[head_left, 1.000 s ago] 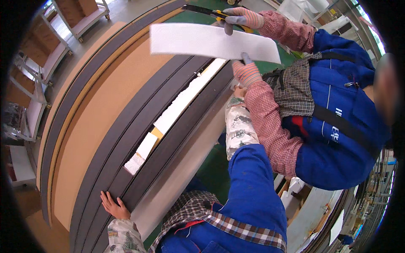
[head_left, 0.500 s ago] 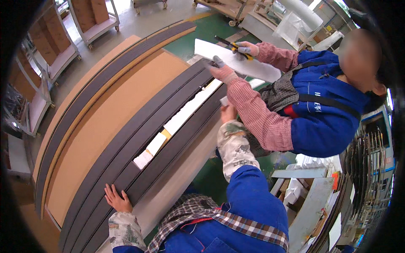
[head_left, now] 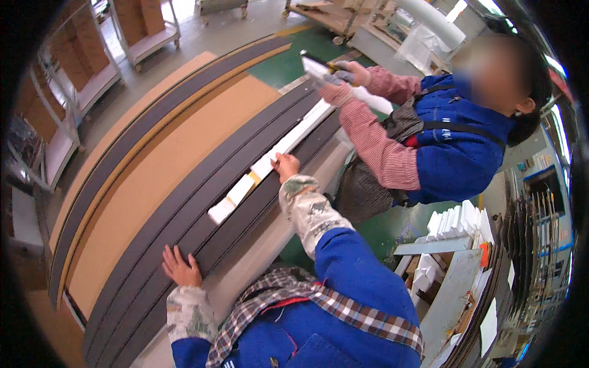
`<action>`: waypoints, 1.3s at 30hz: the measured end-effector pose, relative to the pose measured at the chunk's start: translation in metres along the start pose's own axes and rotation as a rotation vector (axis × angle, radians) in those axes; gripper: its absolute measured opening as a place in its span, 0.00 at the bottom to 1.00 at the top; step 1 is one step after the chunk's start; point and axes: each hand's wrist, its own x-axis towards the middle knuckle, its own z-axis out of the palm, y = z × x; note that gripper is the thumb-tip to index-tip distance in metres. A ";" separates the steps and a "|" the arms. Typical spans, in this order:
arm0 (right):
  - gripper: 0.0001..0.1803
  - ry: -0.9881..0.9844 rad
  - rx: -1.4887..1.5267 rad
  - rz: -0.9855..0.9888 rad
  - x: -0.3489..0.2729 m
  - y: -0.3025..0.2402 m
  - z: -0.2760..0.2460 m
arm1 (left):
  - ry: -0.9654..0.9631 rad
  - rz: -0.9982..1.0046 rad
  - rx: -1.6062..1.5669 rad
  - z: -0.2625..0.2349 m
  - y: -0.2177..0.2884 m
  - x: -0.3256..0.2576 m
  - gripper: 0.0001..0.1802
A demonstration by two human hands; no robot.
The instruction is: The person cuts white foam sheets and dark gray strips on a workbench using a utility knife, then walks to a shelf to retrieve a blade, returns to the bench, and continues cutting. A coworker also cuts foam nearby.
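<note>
The left hand lay flat, fingers spread, on the dark grey strips; the right hand pressed open on the long white pieces along them.

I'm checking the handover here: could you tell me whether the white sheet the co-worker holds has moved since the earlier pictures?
Yes. The white sheet was spread flat across the dark profile strips; now it is turned nearly edge-on at their far end.
</note>
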 end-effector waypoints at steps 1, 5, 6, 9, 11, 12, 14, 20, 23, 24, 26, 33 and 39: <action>0.10 -0.027 -0.064 0.002 -0.002 0.002 0.002 | -0.003 0.000 0.008 0.000 0.000 0.000 0.28; 0.07 -0.017 -0.056 0.035 -0.017 0.012 0.011 | -0.039 -0.034 0.001 -0.001 0.001 0.001 0.27; 0.07 0.001 -0.046 0.022 -0.021 0.015 0.014 | -0.034 -0.034 0.001 0.000 0.002 0.001 0.27; 0.07 0.042 -0.020 0.013 -0.031 0.021 0.018 | -0.034 -0.034 0.002 0.002 0.001 0.002 0.27; 0.07 0.026 -0.002 0.038 -0.035 0.023 0.018 | -0.011 -0.021 -0.006 0.002 0.001 0.001 0.28; 0.07 0.021 -0.009 0.033 -0.035 0.024 0.018 | -0.008 -0.022 -0.012 0.002 0.000 0.001 0.28; 0.07 0.010 -0.026 0.032 -0.036 0.025 0.019 | -0.030 -0.039 -0.040 0.001 0.000 0.001 0.28; 0.07 -0.013 -0.009 0.126 -0.042 0.027 0.018 | 0.003 -0.022 -0.042 0.000 -0.001 0.000 0.28; 0.08 -0.045 -0.066 0.148 -0.048 0.026 0.019 | -0.012 -0.050 -0.069 -0.001 -0.001 -0.001 0.29; 0.10 -0.111 -0.187 0.146 -0.050 0.022 0.017 | -0.024 -0.046 -0.051 -0.001 -0.001 0.000 0.29; 0.13 -0.072 -0.055 0.151 -0.054 0.021 0.020 | -0.014 -0.038 -0.040 -0.001 0.000 0.000 0.29; 0.24 -0.186 -0.465 0.329 -0.079 -0.006 0.012 | -0.021 -0.039 -0.044 -0.002 0.000 -0.001 0.28; 0.18 -0.275 -0.630 0.334 -0.101 -0.021 -0.003 | -0.005 -0.045 -0.043 -0.002 0.000 -0.003 0.28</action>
